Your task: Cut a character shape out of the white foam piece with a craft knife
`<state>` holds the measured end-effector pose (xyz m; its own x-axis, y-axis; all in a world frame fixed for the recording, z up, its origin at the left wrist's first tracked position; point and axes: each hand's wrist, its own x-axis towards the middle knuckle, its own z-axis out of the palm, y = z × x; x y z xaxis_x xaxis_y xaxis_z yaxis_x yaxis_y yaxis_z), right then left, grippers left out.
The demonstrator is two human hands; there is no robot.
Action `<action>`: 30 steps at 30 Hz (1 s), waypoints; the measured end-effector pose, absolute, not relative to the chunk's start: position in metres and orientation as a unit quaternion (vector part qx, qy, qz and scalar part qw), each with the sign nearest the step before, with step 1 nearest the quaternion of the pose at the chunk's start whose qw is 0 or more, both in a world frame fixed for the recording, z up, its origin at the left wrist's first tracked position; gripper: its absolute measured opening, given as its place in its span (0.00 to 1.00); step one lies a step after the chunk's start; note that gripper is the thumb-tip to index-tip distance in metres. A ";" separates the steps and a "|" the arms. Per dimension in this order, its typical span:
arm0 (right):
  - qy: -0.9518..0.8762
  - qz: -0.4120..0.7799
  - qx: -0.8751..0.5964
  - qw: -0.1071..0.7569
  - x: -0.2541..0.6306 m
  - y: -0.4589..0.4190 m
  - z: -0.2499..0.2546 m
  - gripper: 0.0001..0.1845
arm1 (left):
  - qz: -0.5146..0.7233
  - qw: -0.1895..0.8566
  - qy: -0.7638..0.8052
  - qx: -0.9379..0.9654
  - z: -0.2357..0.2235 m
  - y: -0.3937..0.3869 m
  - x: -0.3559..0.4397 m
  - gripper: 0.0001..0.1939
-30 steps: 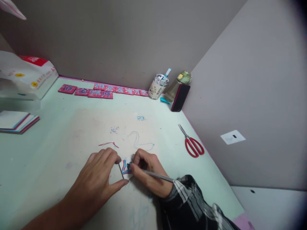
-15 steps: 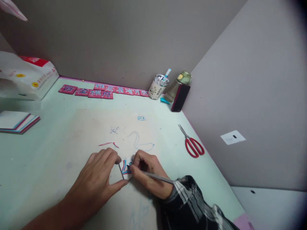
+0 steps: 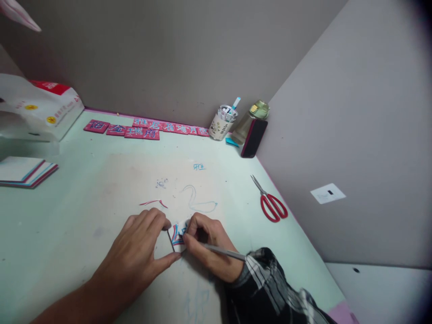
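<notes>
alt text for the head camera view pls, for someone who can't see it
Two bare hands work on a small white tile with red and blue strokes on a pale green table: the left hand steadies it while the right hand grips a thin metal tool. Red scissors lie to the right; pink lettered tiles line the far wall.

Lighting's soft and fairly dim, we see no glare. Only faint shadows, under the left hand (image 3: 140, 252) and beneath the right hand (image 3: 209, 247). Sharpest right around both hands; up and left of the left hand the edge objects go soft. Far right of the right hand the frame corners vignette dark. Wide-angle stretch bends the wall lines above the hands.
</notes>
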<state>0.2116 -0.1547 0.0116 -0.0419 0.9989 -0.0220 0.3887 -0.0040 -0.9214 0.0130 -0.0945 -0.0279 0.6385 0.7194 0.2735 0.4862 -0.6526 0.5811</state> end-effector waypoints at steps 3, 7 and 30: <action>-0.596 0.408 -0.581 0.376 0.212 -0.155 0.011 0.08 | 0.250 0.233 0.340 0.876 -0.027 -0.095 0.012 0.18; -0.588 0.415 -0.578 0.384 0.212 -0.155 0.010 0.08 | 0.244 0.229 0.337 0.880 -0.029 -0.095 0.011 0.18; -0.898 -0.055 -0.361 0.246 0.213 -0.157 0.003 0.18 | 0.275 0.157 0.306 0.898 -0.028 -0.096 0.015 0.15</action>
<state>0.2133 -0.1572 0.0031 -0.6179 0.6215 0.4816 0.6753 0.7332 -0.0796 0.0152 -0.0964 -0.0284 0.6613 0.6362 0.3975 0.4631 -0.7631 0.4508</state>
